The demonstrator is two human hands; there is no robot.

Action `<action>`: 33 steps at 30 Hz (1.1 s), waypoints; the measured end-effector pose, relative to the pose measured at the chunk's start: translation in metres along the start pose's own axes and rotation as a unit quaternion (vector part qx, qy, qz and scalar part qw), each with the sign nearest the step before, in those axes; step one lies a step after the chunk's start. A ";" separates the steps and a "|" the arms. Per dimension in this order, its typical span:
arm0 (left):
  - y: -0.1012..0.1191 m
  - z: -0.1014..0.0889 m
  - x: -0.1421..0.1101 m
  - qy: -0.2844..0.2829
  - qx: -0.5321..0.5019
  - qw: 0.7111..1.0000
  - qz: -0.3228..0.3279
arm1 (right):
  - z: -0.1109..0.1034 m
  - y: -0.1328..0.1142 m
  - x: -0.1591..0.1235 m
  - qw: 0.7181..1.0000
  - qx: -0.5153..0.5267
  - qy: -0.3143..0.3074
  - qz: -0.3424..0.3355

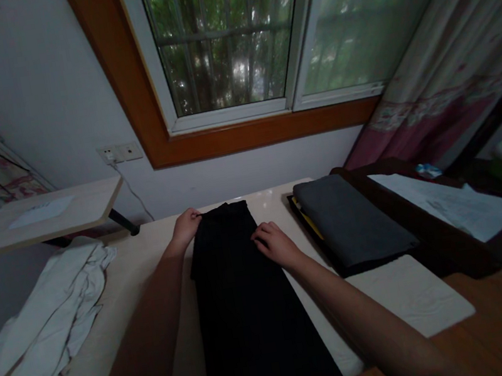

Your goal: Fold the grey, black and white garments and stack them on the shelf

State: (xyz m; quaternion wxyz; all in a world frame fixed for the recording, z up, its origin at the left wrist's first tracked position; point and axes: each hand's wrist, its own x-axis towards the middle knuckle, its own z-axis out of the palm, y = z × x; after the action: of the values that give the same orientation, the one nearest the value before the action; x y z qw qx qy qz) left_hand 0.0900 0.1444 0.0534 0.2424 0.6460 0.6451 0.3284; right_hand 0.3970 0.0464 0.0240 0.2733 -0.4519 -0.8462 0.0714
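The left hand (pixel 186 227) has thumb and fingers pinched together on the far left corner of a black garment (pixel 245 303), which lies along the pale table (pixel 277 203), running from that grip back toward the person. Just right of the grip, the right hand (pixel 276 245) touches the garment's right edge with bent fingers; whether they clamp the fabric, I cannot tell. Farther right lies a folded grey cloth (pixel 356 222); well left of the grip, a rumpled white cloth (pixel 58 326).
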 end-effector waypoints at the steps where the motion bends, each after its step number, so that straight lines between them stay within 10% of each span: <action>1: -0.005 0.000 0.000 0.013 0.001 1.000 -0.012 | 0.000 0.000 0.000 1.000 -0.002 0.001 0.000; 22: -0.021 0.003 -0.015 0.065 -0.077 0.989 -0.112 | 0.000 0.000 -0.001 1.000 -0.001 -0.001 0.004; 33: -0.034 -0.008 -0.063 0.015 -0.125 0.985 -0.119 | -0.003 -0.003 -0.004 1.000 -0.022 -0.002 0.017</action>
State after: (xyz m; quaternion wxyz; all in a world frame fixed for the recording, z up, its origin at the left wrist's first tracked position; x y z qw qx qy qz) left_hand 0.0642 0.0829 0.0265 0.3486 0.5243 0.6750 0.3846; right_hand 0.3981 0.0415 0.0255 0.2602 -0.4716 -0.8405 0.0588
